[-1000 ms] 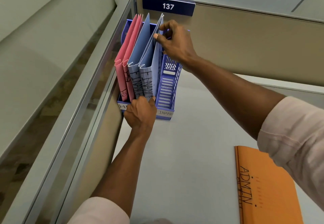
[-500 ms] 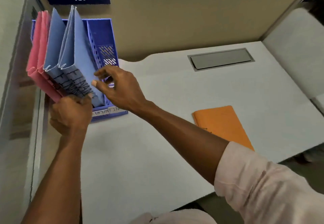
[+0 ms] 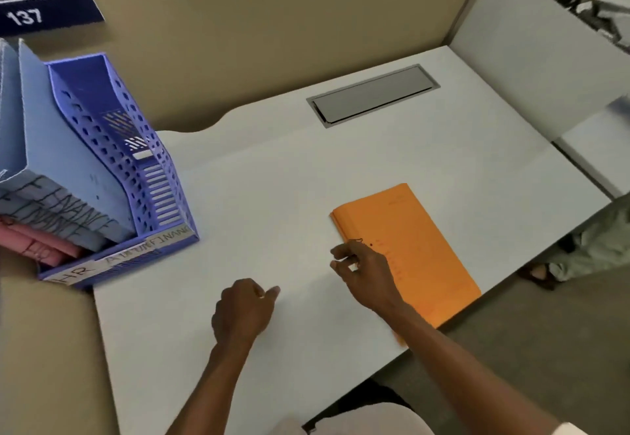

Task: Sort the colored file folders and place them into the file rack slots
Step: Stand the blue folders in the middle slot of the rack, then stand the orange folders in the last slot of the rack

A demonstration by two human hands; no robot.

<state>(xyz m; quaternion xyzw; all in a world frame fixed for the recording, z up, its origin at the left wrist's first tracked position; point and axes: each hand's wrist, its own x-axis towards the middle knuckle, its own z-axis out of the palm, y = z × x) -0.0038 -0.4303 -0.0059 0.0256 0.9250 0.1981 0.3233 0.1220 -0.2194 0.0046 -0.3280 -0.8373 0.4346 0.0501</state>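
A blue perforated file rack (image 3: 160, 189) stands at the desk's left end, with slot labels reading HR and FINANCE on its front. Light blue folders (image 3: 64, 175) marked FINANCE and pink folders (image 3: 37, 247) stand in its left slots; the rightmost slot is empty. An orange folder stack (image 3: 419, 240) lies flat near the desk's right front edge. My right hand (image 3: 364, 271) hovers at the stack's left edge with fingers loosely curled, holding nothing. My left hand (image 3: 242, 312) rests over the bare desk, loosely curled and empty.
The white desk (image 3: 272, 196) has a grey cable hatch (image 3: 373, 95) at the back. Beige partition walls enclose the back and left, with a blue sign reading 137 (image 3: 41, 17). A person's foot (image 3: 542, 272) shows on the floor at the right.
Both hands have left the blue folders and the rack. My right hand moved right to the orange stack, my left hand drew back over the desk. The view swung right.
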